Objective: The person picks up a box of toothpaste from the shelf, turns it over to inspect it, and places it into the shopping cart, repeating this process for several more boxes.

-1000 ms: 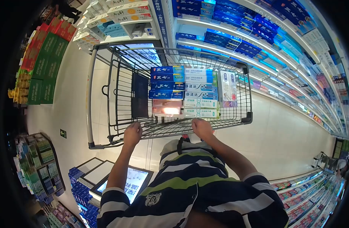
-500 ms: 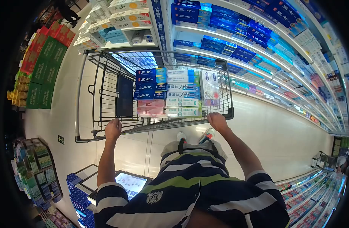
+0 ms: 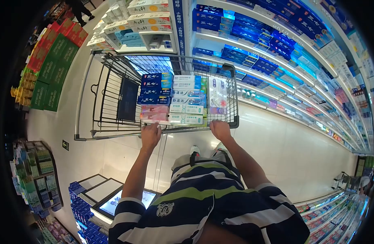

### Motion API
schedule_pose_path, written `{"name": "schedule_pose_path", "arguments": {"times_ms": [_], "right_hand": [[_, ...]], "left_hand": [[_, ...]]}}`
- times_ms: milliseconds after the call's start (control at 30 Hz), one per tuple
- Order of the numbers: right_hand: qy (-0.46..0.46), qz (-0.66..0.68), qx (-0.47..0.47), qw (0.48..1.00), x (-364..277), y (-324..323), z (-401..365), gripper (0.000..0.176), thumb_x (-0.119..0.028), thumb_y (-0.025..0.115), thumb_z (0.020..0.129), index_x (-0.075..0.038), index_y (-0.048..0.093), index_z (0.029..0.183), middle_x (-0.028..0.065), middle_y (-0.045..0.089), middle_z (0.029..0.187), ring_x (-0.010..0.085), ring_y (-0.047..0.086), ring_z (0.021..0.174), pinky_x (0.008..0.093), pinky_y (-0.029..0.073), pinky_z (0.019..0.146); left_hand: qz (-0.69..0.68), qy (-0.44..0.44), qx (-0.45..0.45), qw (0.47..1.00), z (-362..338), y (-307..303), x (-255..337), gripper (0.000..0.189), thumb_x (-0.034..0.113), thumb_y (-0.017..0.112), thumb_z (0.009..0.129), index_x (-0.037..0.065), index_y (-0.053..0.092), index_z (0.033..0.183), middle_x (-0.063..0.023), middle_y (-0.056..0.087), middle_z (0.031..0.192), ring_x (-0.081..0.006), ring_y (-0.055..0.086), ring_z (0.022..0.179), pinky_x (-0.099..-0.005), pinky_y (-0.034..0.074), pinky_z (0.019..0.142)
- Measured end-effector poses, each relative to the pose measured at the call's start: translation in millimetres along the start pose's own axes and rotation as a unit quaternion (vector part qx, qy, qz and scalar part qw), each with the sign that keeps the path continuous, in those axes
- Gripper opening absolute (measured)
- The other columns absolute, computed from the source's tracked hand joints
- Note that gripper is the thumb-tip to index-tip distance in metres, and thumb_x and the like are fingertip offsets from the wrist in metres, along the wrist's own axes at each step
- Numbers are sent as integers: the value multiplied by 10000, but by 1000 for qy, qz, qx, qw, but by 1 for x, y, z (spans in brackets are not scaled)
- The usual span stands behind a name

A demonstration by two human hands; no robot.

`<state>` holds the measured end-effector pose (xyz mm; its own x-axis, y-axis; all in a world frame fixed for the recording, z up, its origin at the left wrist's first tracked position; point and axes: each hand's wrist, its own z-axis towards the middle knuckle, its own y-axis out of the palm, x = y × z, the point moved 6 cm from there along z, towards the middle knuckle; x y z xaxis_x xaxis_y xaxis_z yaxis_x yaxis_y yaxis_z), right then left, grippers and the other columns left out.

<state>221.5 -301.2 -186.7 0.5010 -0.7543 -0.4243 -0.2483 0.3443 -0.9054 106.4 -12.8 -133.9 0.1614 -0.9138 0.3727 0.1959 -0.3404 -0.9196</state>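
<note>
In front of me stands a wire shopping cart point(image 3: 236, 121), turned sideways. My left hand point(image 3: 150, 136) is closed round its near side rail, beside the pink boxes point(image 3: 154, 114). Farther right, close to the cart's corner, my right hand point(image 3: 220, 130) grips the same rail. Stacked toothpaste boxes fill part of the basket: dark blue boxes point(image 3: 155, 90) at the left, white and green boxes point(image 3: 186, 109) in the middle. A white pack with a flower print point(image 3: 218, 95) lies at the right end. A dark panel point(image 3: 127, 99) hangs in the cart's left part.
Lit shelves of boxed goods point(image 3: 256, 44) run along the far and right side. Green and red cartons point(image 3: 54, 67) are piled at the left. Behind my left arm is a display stand point(image 3: 93, 203) with blue boxes. Another person's legs point(image 3: 81, 14) show at the top left.
My left hand has shifted right along the rail, closer to my right hand. The cart, its boxes and my right hand now sit slightly farther left in view.
</note>
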Motion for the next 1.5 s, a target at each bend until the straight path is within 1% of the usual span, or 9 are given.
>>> {"name": "schedule_pose_path", "arguments": {"times_ms": [333,400,433,567,633,800,1000,1133,1500], "right_hand": [[-21,31,22,999,-4,-4,-8,249,-223,450,856,-53,563,714,124,591,679,299,587,646,410,471,598],[-33,116,-1,993,-4,-2,-9,225,-214,467,849,-37,575,763,133,599,744,310,589,718,414,476,647],[-60,190,-14,980,0,2,-8,191,-186,507,832,-22,583,895,147,594,875,320,582,802,393,479,703],[-146,266,6,953,3,-72,25,290,-130,546,805,-29,522,1076,175,533,1038,343,521,962,389,428,838],[-138,285,47,947,17,-134,60,282,-130,545,803,-29,530,1066,174,539,1037,348,517,988,382,418,861],[-151,130,259,945,73,-251,166,372,-167,592,782,-15,505,1111,186,509,1131,352,457,1092,398,366,934],[-222,-21,346,912,92,-276,276,568,-250,650,743,11,435,1200,211,430,1259,377,392,1174,416,321,996],[-188,-41,280,941,91,-279,310,626,-295,675,737,43,436,1207,209,493,1194,342,442,1133,421,337,972],[-167,-108,257,946,98,-272,350,533,-310,663,741,-9,495,1147,205,551,1111,354,489,1067,429,377,901]], "left_hand": [[99,80,-59,990,-8,49,100,345,391,510,831,74,607,926,-98,625,820,-262,563,815,-460,352,793],[90,103,-53,989,-10,52,116,394,435,522,817,76,602,958,-101,623,852,-267,551,854,-468,343,822],[77,96,-73,990,-10,54,121,440,475,525,804,76,596,973,-104,617,895,-268,538,890,-482,332,844],[88,46,-125,987,-11,75,112,509,528,500,802,82,585,1032,-102,596,995,-266,514,971,-539,288,902],[90,35,-130,987,-10,79,106,527,542,485,805,90,577,1059,-98,589,1023,-270,507,997,-553,266,926],[110,6,-146,983,-14,86,98,572,579,444,812,111,552,1122,-91,560,1102,-281,477,1071,-575,205,983],[137,-22,-174,975,-16,94,89,594,600,439,800,118,545,1131,-85,554,1114,-279,434,1124,-598,165,998],[133,-19,-170,976,-17,97,89,608,608,458,780,122,548,1135,-80,560,1107,-273,443,1115,-611,165,992],[125,-8,-151,981,-18,98,92,578,591,494,768,130,567,1109,-79,575,1070,-276,472,1080,-604,206,973]]}}
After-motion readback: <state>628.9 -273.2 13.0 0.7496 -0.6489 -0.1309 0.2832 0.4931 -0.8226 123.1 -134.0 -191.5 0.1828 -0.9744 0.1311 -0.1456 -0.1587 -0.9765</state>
